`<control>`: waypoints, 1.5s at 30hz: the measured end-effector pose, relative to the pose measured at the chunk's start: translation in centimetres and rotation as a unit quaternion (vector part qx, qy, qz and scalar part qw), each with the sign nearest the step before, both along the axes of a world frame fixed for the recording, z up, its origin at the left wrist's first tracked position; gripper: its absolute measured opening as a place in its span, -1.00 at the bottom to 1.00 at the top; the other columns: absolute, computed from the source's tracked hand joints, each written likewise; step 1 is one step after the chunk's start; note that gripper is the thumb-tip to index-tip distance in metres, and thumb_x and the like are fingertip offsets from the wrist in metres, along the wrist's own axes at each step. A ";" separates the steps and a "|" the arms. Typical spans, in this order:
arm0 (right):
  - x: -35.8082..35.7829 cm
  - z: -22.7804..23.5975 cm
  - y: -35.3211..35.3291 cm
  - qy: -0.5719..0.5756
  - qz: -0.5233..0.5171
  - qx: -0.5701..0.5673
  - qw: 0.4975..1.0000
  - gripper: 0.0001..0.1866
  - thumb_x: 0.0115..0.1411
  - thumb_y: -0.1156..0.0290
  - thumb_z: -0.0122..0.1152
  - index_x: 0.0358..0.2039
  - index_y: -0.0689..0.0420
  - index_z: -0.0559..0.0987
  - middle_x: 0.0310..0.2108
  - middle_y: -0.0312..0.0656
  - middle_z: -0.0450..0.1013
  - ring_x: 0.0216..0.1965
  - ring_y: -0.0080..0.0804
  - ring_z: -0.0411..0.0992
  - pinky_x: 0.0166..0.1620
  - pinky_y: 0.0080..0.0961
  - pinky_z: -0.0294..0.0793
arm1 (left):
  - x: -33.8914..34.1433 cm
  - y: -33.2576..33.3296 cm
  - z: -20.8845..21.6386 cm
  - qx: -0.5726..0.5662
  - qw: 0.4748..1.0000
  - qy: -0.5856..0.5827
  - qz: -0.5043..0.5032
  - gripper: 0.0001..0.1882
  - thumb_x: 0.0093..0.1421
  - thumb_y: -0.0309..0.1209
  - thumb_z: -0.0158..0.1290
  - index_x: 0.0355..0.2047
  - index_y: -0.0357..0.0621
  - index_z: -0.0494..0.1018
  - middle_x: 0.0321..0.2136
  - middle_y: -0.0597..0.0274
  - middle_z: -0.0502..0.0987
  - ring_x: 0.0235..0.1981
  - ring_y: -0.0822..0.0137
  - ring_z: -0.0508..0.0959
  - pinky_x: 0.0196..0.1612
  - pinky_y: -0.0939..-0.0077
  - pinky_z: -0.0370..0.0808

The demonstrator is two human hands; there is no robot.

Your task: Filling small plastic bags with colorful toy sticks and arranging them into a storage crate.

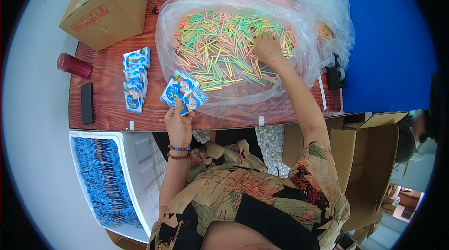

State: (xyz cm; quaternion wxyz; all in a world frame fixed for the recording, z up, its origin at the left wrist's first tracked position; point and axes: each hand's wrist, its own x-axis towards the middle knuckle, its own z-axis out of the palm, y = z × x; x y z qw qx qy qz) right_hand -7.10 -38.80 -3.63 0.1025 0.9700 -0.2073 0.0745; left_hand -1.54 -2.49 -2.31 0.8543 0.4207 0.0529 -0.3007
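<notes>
My left hand [178,123] is closed round a few small blue-and-white packets [181,92], fanned out over the near left edge of a large clear plastic bag [170,30]. Inside the opened bag lies a heap of thin pink, green and yellow sticks [220,39]. My right hand [269,50] reaches into the heap at its right side, fingers curled down among the sticks. What those fingertips grip, if anything, is hidden. To the left, more blue-and-white packets [134,79] lie in an overlapping row on the reddish wooden table [105,93].
A cardboard box [105,11] stands at the far left, near a dark red cup [75,65] and a black case [87,103]. Below, a white foam box [135,194] holds many blue packets. An open carton [369,170] is at right, beside a blue surface [388,44].
</notes>
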 end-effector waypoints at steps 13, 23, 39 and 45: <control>-2.3 -0.4 -3.0 -0.304 0.006 0.450 0.840 -0.78 0.35 0.30 -0.04 -0.21 0.23 0.38 -0.45 -0.21 0.45 -0.34 -0.38 0.46 -0.20 -0.42 0.40 | 0.0 0.3 -0.3 -0.005 1.000 0.010 0.009 -0.81 0.31 -0.31 0.02 -0.28 -0.17 0.51 -0.31 0.29 0.59 -0.37 0.49 0.54 -0.42 0.58 0.44; 0.2 2.0 7.4 -0.485 0.041 0.740 0.464 -0.86 0.34 0.43 -0.05 -0.17 0.21 0.39 -0.34 -0.24 0.44 -0.16 -0.41 0.44 -0.02 -0.48 0.38 | -0.2 0.2 0.0 -0.003 1.000 0.014 0.011 -0.80 0.30 -0.30 0.03 -0.28 -0.17 0.51 -0.31 0.28 0.59 -0.36 0.49 0.54 -0.41 0.58 0.43; 2.5 -1.2 6.9 -0.476 0.029 0.634 0.609 -0.80 0.30 0.33 0.08 -0.30 0.21 0.38 -0.49 -0.27 0.41 -0.40 -0.56 0.38 -0.33 -0.54 0.37 | -0.1 0.6 -0.2 -0.001 1.000 0.014 0.014 -0.80 0.31 -0.30 0.02 -0.28 -0.16 0.51 -0.31 0.28 0.60 -0.37 0.50 0.54 -0.42 0.58 0.44; 0.1 1.1 2.9 -0.160 0.073 0.413 0.894 -0.75 0.23 0.41 0.07 -0.08 0.18 0.46 -0.29 -0.16 0.44 -0.21 -0.29 0.40 -0.10 -0.37 0.40 | 0.1 0.9 -0.4 0.005 1.000 0.007 0.018 -0.81 0.30 -0.30 0.03 -0.28 -0.16 0.52 -0.31 0.30 0.60 -0.37 0.50 0.55 -0.42 0.59 0.46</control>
